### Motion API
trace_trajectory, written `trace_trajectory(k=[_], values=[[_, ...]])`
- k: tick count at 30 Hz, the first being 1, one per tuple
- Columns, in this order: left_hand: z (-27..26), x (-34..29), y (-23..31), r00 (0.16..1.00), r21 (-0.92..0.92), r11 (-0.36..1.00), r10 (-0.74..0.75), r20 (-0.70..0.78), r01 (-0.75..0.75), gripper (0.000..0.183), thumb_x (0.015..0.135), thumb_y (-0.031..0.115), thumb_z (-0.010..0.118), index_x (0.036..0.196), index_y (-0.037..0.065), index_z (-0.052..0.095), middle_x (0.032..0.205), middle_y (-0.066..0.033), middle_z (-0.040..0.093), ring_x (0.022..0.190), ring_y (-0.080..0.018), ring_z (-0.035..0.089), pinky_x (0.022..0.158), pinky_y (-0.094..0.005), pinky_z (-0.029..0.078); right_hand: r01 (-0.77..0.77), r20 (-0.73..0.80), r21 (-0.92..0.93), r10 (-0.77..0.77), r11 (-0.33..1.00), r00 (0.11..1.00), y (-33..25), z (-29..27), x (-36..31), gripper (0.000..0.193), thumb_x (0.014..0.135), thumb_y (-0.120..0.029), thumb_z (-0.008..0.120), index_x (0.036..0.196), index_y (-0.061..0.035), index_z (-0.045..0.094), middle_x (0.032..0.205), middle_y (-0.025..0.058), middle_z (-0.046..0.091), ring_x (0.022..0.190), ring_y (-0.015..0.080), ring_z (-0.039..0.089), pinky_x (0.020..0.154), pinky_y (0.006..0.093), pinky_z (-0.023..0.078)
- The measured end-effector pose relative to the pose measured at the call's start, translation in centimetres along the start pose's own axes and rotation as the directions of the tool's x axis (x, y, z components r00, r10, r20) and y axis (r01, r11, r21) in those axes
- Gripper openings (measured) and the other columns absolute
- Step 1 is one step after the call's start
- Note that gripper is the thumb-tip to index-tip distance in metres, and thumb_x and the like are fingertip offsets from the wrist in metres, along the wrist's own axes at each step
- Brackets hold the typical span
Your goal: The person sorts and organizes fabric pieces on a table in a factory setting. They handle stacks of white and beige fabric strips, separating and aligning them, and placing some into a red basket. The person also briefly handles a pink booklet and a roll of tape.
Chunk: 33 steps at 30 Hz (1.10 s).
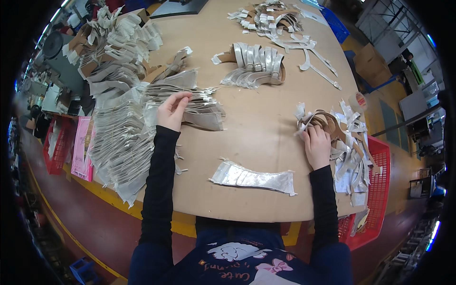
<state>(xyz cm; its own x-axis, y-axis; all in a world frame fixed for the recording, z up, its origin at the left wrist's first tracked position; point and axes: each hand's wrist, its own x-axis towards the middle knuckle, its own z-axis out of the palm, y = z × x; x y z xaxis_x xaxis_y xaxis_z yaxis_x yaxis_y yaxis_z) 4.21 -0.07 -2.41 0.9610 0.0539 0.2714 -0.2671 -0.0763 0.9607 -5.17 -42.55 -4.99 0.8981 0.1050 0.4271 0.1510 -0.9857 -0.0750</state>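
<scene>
My left hand (173, 112) is closed, thumb and fingertips together, at the edge of a thick row of overlapping silver-grey shoe-upper pieces (121, 137). Whatever it pinches is too small to make out. On the right, the fingers of my right hand (317, 145) curl round a bundle of looped silver straps with tan undersides (327, 118). Between my forearms a single curved silver piece (251, 177) lies flat, with pale material along its ends.
Bent silver straps (256, 61) stand in a row at the table's middle; more straps (270, 19) heap up at the far end. A tape roll (357, 102) is at the right edge. Red baskets (380, 190) flank the table (228, 142). A pink box (83, 147) stands at left.
</scene>
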Motion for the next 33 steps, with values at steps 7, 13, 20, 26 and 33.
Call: trace_trajectory(k=[7, 13, 20, 26, 33], values=[[0.1, 0.0, 0.5, 0.978, 0.563, 0.805, 0.099, 0.184, -0.188, 0.014, 0.093, 0.01, 0.063, 0.103, 0.002, 0.07, 0.095, -0.0072, 0.068, 0.087, -0.0163, 0.066, 0.076, -0.0277, 0.05, -0.033, -0.263, 0.092, 0.056, 0.995, 0.963, -1.4, -1.5, 0.4, 0.019, 0.086, -0.019, 0.071, 0.096, -0.0026, 0.068, 0.099, 0.0115, 0.064, 0.094, 0.0307, 0.059, 0.086, 0.0425, 0.045], [0.3, -0.3, 0.7, 0.914, 0.601, 0.695, 0.229, 0.336, -0.395, 0.014, 0.088, 0.016, 0.068, 0.088, 0.003, 0.068, 0.09, -0.0081, 0.063, 0.089, -0.0258, 0.061, 0.078, -0.0348, 0.049, 0.274, -0.323, 0.371, -0.153, 0.888, 0.934, -7.0, -3.7, 0.1, 0.008, 0.078, -0.005, 0.074, 0.084, -0.0035, 0.069, 0.087, 0.0098, 0.065, 0.081, 0.0289, 0.061, 0.072, 0.0391, 0.048], [-0.6, 0.0, 0.5, 0.883, 0.555, 0.721, 0.172, 0.436, -0.415, 0.019, 0.081, 0.02, 0.076, 0.081, 0.003, 0.066, 0.095, -0.0069, 0.062, 0.09, -0.0255, 0.061, 0.08, -0.0349, 0.049, 0.303, -0.102, 0.696, -0.328, 0.651, 0.939, -14.3, -2.5, 5.4, 0.01, 0.084, -0.008, 0.069, 0.093, -0.0034, 0.068, 0.092, 0.0083, 0.066, 0.082, 0.026, 0.064, 0.074, 0.0382, 0.05], [-0.7, -0.1, 0.9, 0.902, 0.527, 0.775, 0.126, 0.413, -0.35, 0.019, 0.08, 0.018, 0.077, 0.09, 0.005, 0.066, 0.096, -0.0079, 0.061, 0.092, -0.0252, 0.062, 0.081, -0.034, 0.05, -0.055, 0.245, 0.847, -0.296, 0.529, 0.923, -18.4, 1.0, 9.6, 0.038, 0.088, -0.019, 0.071, 0.121, -0.0037, 0.06, 0.106, 0.0116, 0.065, 0.096, 0.0242, 0.065, 0.085, 0.0353, 0.053], [-1.0, 0.0, 0.1, 0.9, 0.54, 0.752, 0.163, 0.404, -0.378, 0.016, 0.085, 0.021, 0.07, 0.085, 0.006, 0.065, 0.093, -0.0083, 0.059, 0.091, -0.0294, 0.06, 0.08, -0.0398, 0.048, 0.094, 0.248, 0.834, -0.522, 0.543, 0.816, -19.8, 2.2, 10.3, 0.059, 0.082, -0.032, 0.079, 0.128, -0.0046, 0.054, 0.126, 0.0148, 0.048, 0.117, 0.0296, 0.056, 0.096, 0.0383, 0.05]])
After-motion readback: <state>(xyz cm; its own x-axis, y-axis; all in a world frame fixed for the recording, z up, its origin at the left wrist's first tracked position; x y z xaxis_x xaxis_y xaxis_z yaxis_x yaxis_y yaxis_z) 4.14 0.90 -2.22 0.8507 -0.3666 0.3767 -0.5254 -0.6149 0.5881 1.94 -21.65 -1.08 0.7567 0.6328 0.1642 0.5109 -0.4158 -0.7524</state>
